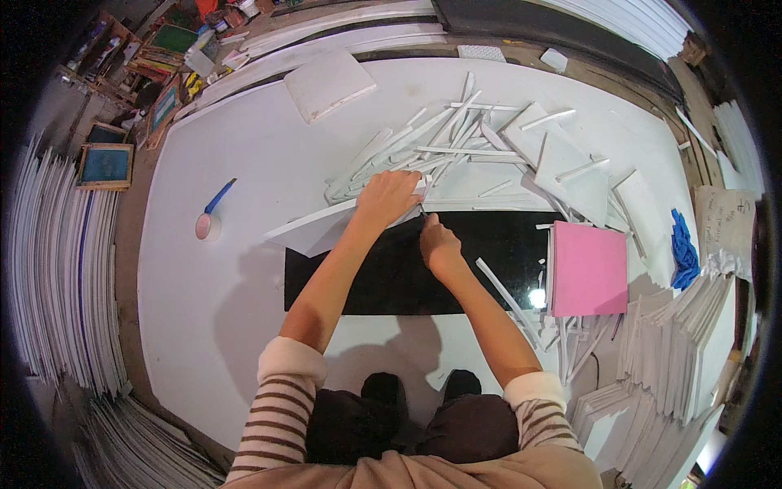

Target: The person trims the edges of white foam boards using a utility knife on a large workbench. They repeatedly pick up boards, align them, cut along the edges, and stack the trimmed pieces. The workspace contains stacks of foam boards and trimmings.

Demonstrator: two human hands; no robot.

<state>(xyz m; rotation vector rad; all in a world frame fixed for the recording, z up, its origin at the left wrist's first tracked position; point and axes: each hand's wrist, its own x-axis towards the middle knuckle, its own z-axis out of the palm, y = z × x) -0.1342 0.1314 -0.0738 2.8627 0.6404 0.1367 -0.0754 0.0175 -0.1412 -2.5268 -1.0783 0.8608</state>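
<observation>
My left hand (391, 196) is closed on the upper edge of a white foam board (319, 230), which stands tilted above a glossy black panel (366, 285). At the board's right end, my right hand (441, 246) is closed round a slim knife (423, 210), its tip against the board close to my left fingers. Most of the knife is hidden in my fist. Just beyond both hands lies a heap of white offcut strips (464, 147). A pink square board (590, 269) rests on other boards at the black panel's right end.
On the white surface to the left stand a tape roll (208, 226) and a blue-handled tool (220, 197). A white square board (330, 85) lies at the back. Stacked white sheets (61, 269) rise at the far left. Boards (680, 342) and blue cloth (684, 251) are at right.
</observation>
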